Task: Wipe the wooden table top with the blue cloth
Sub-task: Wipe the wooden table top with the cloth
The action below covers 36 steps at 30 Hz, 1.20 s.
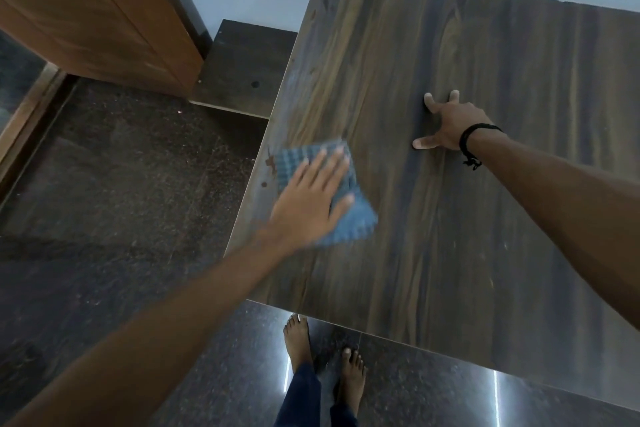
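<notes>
Reaching from lower left, the left grip point(308, 199) lies flat, fingers straight, pressing the blue cloth point(353, 222) onto the table point(502, 55) just inside its left edge, centre-left of frame; the right grip point(450, 125) rests splayed and empty at centre. Wiping looks underway but far from done: most of the streaky wood lies beyond the checked, rumpled cloth, with pale smudges point(498, 253) lower right and reddish spots point(270, 161) beside it.

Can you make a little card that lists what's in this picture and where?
table: wooden table top
cloth: blue cloth, flat near the table's left edge
left hand: straight fingers pressing on the cloth
right hand: spread on bare wood, black wristband
spots: small reddish marks beside the cloth
floor: dark shiny tiles, bare feet
</notes>
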Each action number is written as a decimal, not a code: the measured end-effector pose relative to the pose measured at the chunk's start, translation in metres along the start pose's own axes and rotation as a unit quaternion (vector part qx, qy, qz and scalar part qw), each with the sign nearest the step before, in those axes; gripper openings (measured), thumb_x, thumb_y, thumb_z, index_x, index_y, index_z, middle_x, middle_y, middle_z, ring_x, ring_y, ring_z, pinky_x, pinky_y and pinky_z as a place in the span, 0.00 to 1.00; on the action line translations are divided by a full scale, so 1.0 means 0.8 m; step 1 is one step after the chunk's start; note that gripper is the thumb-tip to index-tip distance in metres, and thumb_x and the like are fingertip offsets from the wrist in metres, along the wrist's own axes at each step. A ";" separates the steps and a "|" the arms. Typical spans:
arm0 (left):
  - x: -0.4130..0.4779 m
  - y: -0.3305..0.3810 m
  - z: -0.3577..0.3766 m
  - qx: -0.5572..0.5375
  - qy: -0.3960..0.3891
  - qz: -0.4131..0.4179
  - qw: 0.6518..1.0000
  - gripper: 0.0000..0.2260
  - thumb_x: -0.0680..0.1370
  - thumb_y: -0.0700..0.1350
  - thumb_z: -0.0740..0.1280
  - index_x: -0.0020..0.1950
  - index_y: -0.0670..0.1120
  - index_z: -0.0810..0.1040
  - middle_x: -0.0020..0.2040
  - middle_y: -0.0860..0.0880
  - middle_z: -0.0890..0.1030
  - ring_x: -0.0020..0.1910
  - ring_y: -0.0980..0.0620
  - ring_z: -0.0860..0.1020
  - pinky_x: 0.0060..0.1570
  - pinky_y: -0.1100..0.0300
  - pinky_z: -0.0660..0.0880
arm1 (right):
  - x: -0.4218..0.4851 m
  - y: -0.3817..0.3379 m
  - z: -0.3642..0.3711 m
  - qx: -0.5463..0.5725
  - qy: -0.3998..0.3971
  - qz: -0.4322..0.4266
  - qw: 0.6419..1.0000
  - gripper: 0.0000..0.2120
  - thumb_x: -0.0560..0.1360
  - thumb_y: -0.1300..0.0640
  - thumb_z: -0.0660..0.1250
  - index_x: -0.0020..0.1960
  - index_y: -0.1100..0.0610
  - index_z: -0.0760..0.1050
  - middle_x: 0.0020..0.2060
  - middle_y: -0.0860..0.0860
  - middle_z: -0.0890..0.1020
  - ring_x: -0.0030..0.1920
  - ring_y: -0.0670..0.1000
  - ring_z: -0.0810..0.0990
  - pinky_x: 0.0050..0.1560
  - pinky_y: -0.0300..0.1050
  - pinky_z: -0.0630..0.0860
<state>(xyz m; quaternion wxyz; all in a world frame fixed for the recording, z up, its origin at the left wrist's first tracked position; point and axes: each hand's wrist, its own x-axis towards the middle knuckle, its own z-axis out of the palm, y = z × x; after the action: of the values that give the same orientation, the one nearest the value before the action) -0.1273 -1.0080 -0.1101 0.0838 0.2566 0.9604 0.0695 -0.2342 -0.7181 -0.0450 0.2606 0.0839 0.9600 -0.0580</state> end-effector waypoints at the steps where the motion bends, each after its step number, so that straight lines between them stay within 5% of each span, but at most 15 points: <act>1: -0.045 0.008 0.007 0.014 -0.015 0.024 0.999 0.30 0.85 0.62 0.44 0.83 0.46 0.47 0.83 0.47 0.46 0.82 0.47 0.43 0.80 0.45 0.48 | 0.001 0.000 0.001 0.001 -0.001 0.000 1.000 0.52 0.70 0.39 0.75 0.82 0.44 0.45 0.80 0.60 0.45 0.77 0.69 0.56 0.71 0.62 0.65; 5: -0.114 0.001 0.012 0.041 -0.039 0.053 0.997 0.30 0.85 0.63 0.45 0.83 0.49 0.49 0.83 0.49 0.48 0.82 0.50 0.45 0.80 0.47 0.50 | 0.005 0.001 0.004 0.014 -0.004 0.000 1.000 0.53 0.70 0.39 0.75 0.82 0.44 0.44 0.80 0.61 0.44 0.77 0.70 0.53 0.73 0.64 0.62; 17: 0.191 -0.052 -0.037 -0.028 0.012 -0.083 0.996 0.32 0.84 0.64 0.46 0.84 0.50 0.49 0.84 0.49 0.49 0.82 0.48 0.46 0.80 0.49 0.43 | 0.005 -0.001 0.001 0.003 -0.004 0.005 1.000 0.53 0.70 0.39 0.75 0.82 0.45 0.44 0.80 0.62 0.45 0.77 0.68 0.56 0.74 0.59 0.60; 24: -0.022 0.018 -0.001 -0.016 -0.031 0.048 0.998 0.31 0.84 0.65 0.46 0.84 0.50 0.48 0.84 0.48 0.45 0.82 0.47 0.42 0.80 0.44 0.47 | -0.003 -0.006 -0.001 -0.006 0.000 -0.002 1.000 0.52 0.71 0.39 0.75 0.82 0.46 0.44 0.80 0.62 0.45 0.77 0.69 0.56 0.73 0.59 0.61; 29: -0.205 0.043 0.036 0.024 -0.052 0.042 0.997 0.32 0.84 0.65 0.52 0.83 0.50 0.55 0.83 0.47 0.51 0.82 0.45 0.49 0.76 0.42 0.56 | -0.004 -0.007 0.000 0.007 -0.006 -0.002 1.000 0.52 0.71 0.41 0.75 0.82 0.46 0.44 0.80 0.62 0.43 0.77 0.71 0.52 0.73 0.62 0.61; 36: -0.169 0.027 0.027 0.037 -0.063 0.086 0.994 0.30 0.84 0.65 0.49 0.83 0.52 0.54 0.83 0.49 0.52 0.82 0.46 0.50 0.78 0.43 0.55 | -0.003 -0.007 -0.003 0.011 -0.010 -0.001 1.000 0.52 0.72 0.41 0.75 0.82 0.47 0.44 0.80 0.63 0.44 0.77 0.71 0.52 0.73 0.63 0.61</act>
<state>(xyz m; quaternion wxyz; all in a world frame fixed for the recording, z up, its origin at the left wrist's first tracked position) 0.0028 -1.0558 -0.1102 0.1279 0.3450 0.9295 0.0246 -0.2344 -0.7233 -0.0418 0.2687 0.0852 0.9569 -0.0696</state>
